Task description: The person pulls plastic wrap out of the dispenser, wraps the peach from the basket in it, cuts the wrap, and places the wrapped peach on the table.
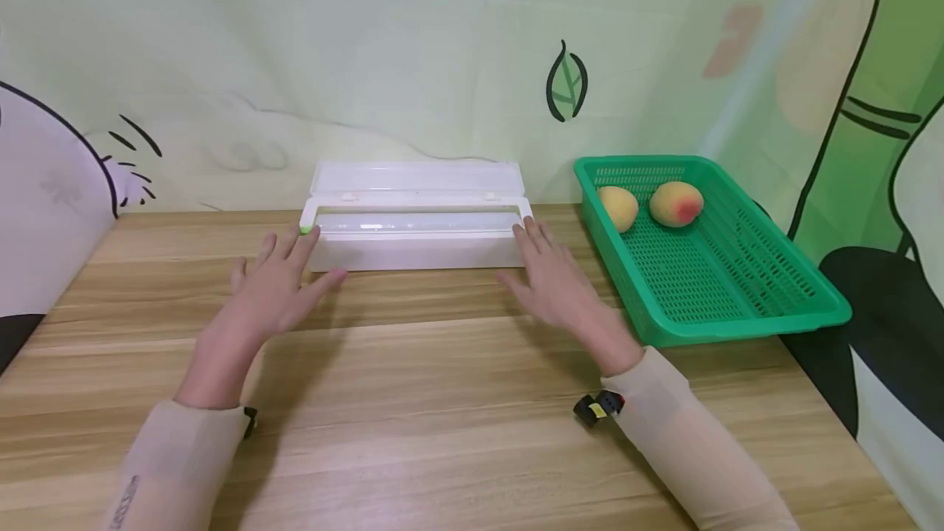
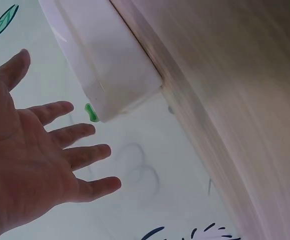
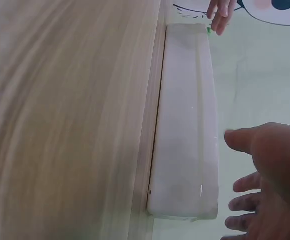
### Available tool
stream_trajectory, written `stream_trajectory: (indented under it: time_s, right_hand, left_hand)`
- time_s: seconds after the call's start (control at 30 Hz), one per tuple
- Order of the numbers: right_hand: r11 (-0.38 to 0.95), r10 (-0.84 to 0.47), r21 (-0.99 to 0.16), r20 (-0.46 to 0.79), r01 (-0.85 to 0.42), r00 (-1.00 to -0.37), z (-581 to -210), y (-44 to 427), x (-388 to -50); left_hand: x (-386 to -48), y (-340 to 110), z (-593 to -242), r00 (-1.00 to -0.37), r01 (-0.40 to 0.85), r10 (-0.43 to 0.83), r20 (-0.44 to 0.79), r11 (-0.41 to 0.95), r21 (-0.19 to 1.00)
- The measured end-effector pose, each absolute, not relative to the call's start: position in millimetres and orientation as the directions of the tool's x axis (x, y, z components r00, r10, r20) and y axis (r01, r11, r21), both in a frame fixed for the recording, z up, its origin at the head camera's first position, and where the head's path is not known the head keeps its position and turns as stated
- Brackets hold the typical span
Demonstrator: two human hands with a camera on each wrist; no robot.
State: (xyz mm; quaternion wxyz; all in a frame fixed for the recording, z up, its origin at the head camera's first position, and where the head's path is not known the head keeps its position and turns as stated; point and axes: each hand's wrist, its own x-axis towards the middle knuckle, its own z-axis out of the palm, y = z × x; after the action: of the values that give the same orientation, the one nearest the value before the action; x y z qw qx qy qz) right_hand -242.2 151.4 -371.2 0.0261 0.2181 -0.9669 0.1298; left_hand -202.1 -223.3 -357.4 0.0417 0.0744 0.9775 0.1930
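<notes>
A long white box (image 1: pixel 413 256) lies at the back of the wooden table, its lid (image 1: pixel 417 179) raised behind it and a clear roll (image 1: pixel 416 222) inside. The left hand (image 1: pixel 274 289), fingers spread, is at the box's left end beside a small green piece (image 1: pixel 306 229). At the right end is the right hand (image 1: pixel 556 285), its fingers straight and near the box's edge. In the left wrist view the left hand (image 2: pixel 40 150) holds nothing, and the box (image 2: pixel 115 65) stands apart from its fingers. The right wrist view shows the right hand (image 3: pixel 269 185) beside the box (image 3: pixel 184 125), gripping nothing.
A green basket (image 1: pixel 752 329) with two peaches, one (image 1: pixel 618 208) at its left side and a redder one (image 1: pixel 676 204), stands on the right of the table (image 1: pixel 413 433). Behind the table hangs a printed cloth (image 1: pixel 413 64).
</notes>
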Motion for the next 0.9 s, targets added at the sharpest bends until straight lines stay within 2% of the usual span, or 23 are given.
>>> stream_trajectory:
  time_s: [0.17, 0.5, 0.67, 0.9]
  right_hand:
    - [0.854, -0.402, -0.296, 0.149, -0.429, -0.903, -372, 150, -247]
    - [0.824, -0.429, -0.317, 0.194, -0.470, -0.882, -373, 145, -255]
    - [0.801, -0.426, -0.365, 0.211, -0.475, -0.880, -372, 142, -260]
    - [0.756, -0.413, -0.397, 0.329, -0.521, -0.849, -376, 141, -267]
  left_hand:
    - [-206, -220, -354, -0.987, 0.131, 0.157, -0.035, 0.908, 0.397]
    - [-214, -211, -352, -0.988, 0.129, 0.153, -0.028, 0.906, 0.403]
    - [-218, -206, -349, -0.990, 0.121, 0.142, -0.019, 0.897, 0.426]
    - [-221, -198, -348, -0.989, 0.145, 0.142, 0.042, 0.877, 0.458]
